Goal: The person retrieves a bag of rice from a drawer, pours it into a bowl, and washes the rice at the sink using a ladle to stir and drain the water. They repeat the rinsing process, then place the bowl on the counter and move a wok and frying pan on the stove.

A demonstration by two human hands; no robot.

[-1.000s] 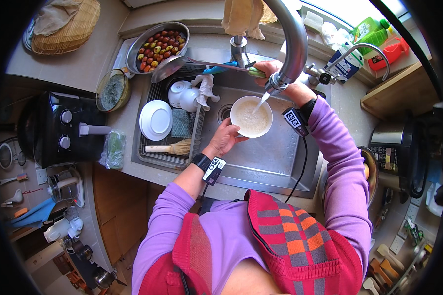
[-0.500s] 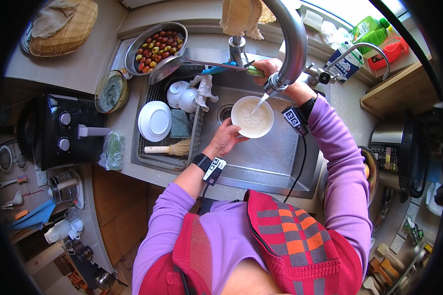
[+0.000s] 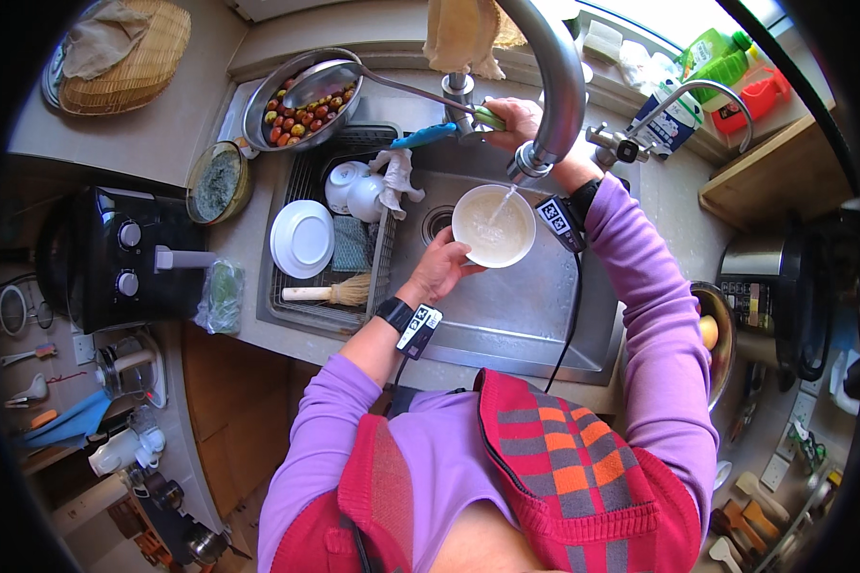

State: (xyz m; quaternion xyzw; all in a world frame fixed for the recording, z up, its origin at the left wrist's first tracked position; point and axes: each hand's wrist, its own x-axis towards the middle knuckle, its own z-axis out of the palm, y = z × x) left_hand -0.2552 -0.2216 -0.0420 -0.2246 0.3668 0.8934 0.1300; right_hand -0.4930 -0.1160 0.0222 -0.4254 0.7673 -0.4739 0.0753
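Above the near part of the steel sink (image 3: 535, 320), the left hand (image 3: 440, 269) grips a white bowl (image 3: 520, 256) by its left rim, thumb over the edge and fingers closed beneath. Farther back, the right hand (image 3: 514, 124) is closed around the green handle end of a ladle (image 3: 420, 89), whose head lies at the far left within the metal pan (image 3: 257, 91) of jujubes (image 3: 296, 126); whether it presses on the fruit I cannot tell.

As for progress, the bowl already holds a good amount of pale, cloudy liquid (image 3: 485, 231), and water (image 3: 504, 203) runs into it from the curved tap (image 3: 563, 95). The tap is not yet shut off, the bowl not emptied or set down, and the ladle not let go; this looks like a middle stage.

The bowl is round and smooth, its liquid milky and frothy where the stream breaks the surface. The tap is a thick, brushed metal arc; the sink has a dull sheen and scattered droplets. Left of the basin, a wire rack (image 3: 385, 267) carries glossy white plates (image 3: 303, 237), a crumpled pale cloth (image 3: 399, 180) and a straw brush (image 3: 350, 289) with a smooth wooden handle. The jujubes are small ovals, mottled red-brown and yellow-green. Speckled stone makes up the desk (image 3: 678, 202) at right.
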